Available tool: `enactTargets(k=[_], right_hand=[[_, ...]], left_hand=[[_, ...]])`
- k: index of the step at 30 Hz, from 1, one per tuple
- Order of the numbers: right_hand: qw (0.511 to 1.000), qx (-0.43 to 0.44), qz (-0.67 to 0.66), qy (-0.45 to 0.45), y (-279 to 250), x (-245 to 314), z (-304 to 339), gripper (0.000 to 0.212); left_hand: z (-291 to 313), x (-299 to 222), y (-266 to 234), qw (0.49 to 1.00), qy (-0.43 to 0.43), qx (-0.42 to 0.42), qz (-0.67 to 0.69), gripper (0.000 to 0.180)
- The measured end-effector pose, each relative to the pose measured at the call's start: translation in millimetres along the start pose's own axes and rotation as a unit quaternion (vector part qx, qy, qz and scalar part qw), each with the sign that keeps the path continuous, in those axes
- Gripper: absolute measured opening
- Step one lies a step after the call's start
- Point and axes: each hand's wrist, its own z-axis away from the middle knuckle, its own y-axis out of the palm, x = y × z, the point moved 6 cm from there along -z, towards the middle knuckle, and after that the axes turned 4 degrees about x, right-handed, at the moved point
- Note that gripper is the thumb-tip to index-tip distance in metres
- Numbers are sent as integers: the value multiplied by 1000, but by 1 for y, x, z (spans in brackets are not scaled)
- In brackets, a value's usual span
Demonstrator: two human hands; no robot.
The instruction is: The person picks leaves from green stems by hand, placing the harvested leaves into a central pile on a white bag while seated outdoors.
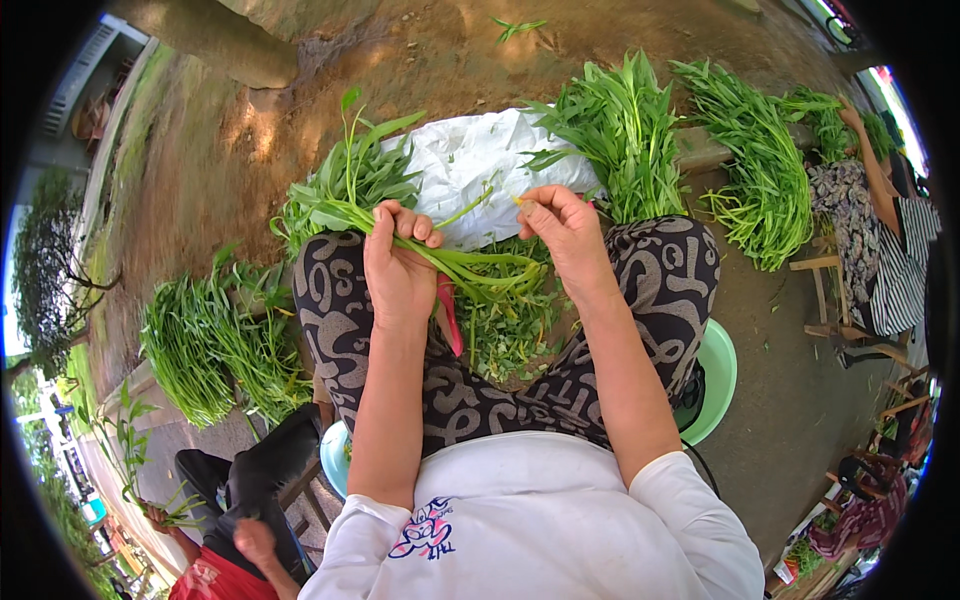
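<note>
My left hand (pixel 395 265) is closed round a small bunch of long-stemmed leafy greens (pixel 480 272), like water spinach. Their leaves point up to the left, and the pale stem ends curve to the right over my lap. One thin stem (pixel 467 207) sticks out of the bunch toward my right hand (pixel 565 235). Thumb and fingers of that hand pinch a small yellow bit (pixel 518 200) of plant, apart from the bunch. Below both hands, between my knees, lies a heap of loose trimmed leaves (pixel 510 335). A pink-red strip (pixel 450 315) shows beside my left wrist.
Ahead lies a crumpled white sheet (pixel 470 150), with leafy bundles (pixel 630 140) beside it. More greens (pixel 220 340) lie at left and a bundle (pixel 755 165) at right. A green basin (pixel 720 385) stands by my right thigh. People sit at lower left and right.
</note>
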Motion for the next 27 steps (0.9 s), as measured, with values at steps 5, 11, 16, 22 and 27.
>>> enactTargets(k=[5, 11, 16, 22, 27], right_hand=[[999, 27, 34, 6, 9, 7, 3, 13], [988, 9, 144, -48, 8, 8, 3, 13], [890, -57, 402, -206, 10, 29, 9, 13], [908, 24, 408, -98, 20, 24, 9, 19], [887, 129, 430, -104, 35, 8, 13, 31]], left_hand=[[0, 4, -2, 999, -20, -4, -24, 16], [-1, 7, -1, 999, -21, 19, -36, 18], [-2, 7, -5, 998, -11, 8, -58, 18], [-3, 8, -5, 997, -5, 7, -71, 20], [-3, 9, -3, 998, -8, 0, -68, 20]])
